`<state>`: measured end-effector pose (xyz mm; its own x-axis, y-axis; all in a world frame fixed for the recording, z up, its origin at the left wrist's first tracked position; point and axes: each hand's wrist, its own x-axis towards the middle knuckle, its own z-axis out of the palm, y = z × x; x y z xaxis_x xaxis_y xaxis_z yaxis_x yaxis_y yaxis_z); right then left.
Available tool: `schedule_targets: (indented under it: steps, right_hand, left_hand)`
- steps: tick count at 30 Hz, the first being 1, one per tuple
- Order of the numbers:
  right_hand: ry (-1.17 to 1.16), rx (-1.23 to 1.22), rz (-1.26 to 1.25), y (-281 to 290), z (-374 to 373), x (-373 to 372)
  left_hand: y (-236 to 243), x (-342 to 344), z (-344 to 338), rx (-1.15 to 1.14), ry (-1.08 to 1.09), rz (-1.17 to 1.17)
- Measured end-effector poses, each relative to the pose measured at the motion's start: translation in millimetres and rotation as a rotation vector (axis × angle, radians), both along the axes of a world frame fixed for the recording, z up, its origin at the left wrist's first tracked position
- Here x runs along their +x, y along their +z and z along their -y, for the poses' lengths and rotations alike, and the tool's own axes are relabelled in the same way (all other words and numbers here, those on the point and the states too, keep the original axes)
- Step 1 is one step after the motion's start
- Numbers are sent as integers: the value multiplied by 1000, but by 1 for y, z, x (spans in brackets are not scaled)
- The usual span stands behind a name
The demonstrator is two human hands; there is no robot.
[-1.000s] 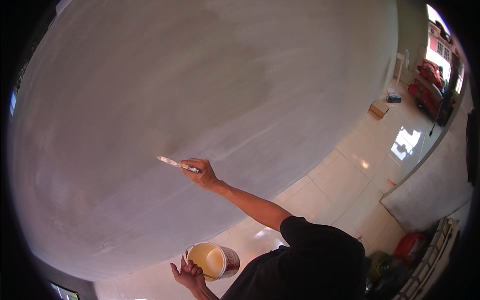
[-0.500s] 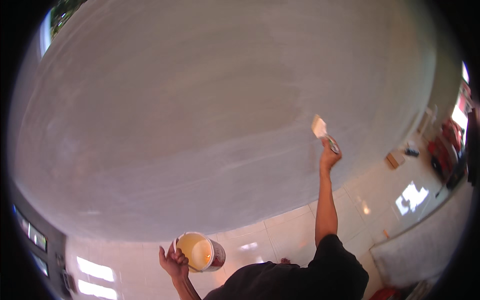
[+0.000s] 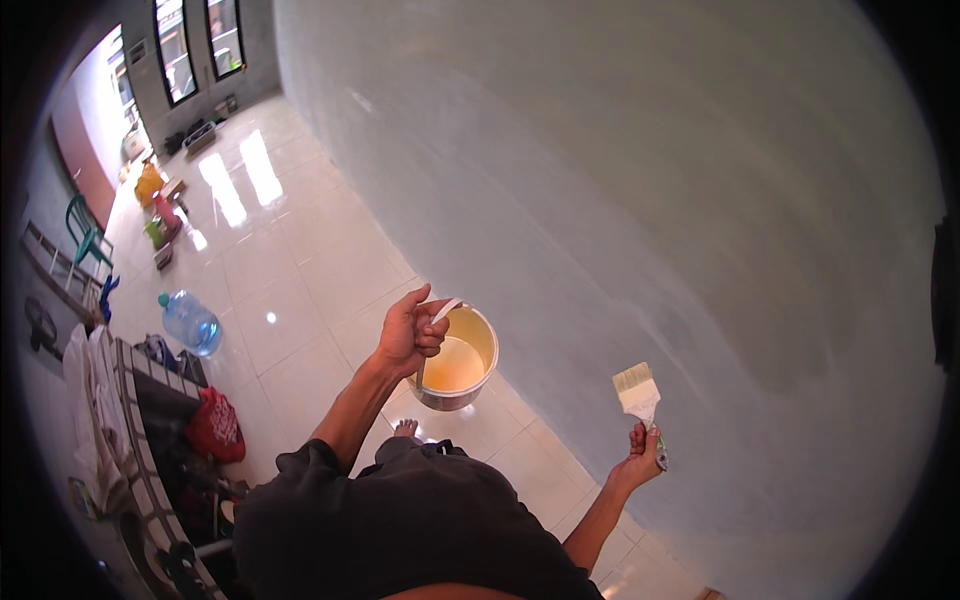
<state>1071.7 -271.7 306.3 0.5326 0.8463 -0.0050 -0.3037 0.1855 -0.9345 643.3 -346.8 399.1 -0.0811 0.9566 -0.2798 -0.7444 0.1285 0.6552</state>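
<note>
My left hand (image 3: 411, 330) is closed round the handle of a white bucket (image 3: 482, 335), which hangs in front of me. Inside it is a pale yellowish-looking interior with some liquid at the bottom. My right hand (image 3: 640, 456) grips a wide paintbrush (image 3: 637, 393) by its handle. The brush points upward, its pale bristles in front of the grey wall (image 3: 690, 250). Whether the bristles touch the wall, I cannot tell.
Glossy white floor tiles (image 3: 280, 300) run along the wall's foot. To the left are a large blue water bottle (image 3: 190, 322), a green plastic chair (image 3: 88, 236), a red bag (image 3: 215, 425) and a cluttered tiled counter (image 3: 140, 420). Windows and a bright doorway lie at the far left.
My view has swung to the left, bringing the doorway and the bottle into sight. The right arm has come down with the brush; the left hand still carries the bucket.
</note>
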Motion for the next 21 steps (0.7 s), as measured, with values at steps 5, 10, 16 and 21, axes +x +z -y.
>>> schedule_targets:
  steps: [5, 10, 16, 21]
  right_hand:
    - [218, -96, -53, 8, -30, -19]
    - [383, -148, -81, 20, -57, -23]
    - [486, -210, -141, 55, -73, -41]
    - [544, -239, -174, 60, -84, -69]
  left_hand:
    - [18, 18, 3, -13, 104, 56]
    - [29, 32, 6, -26, 199, 60]
    - [49, 39, 4, -55, 255, 56]
    - [47, 28, 2, -76, 240, 90]
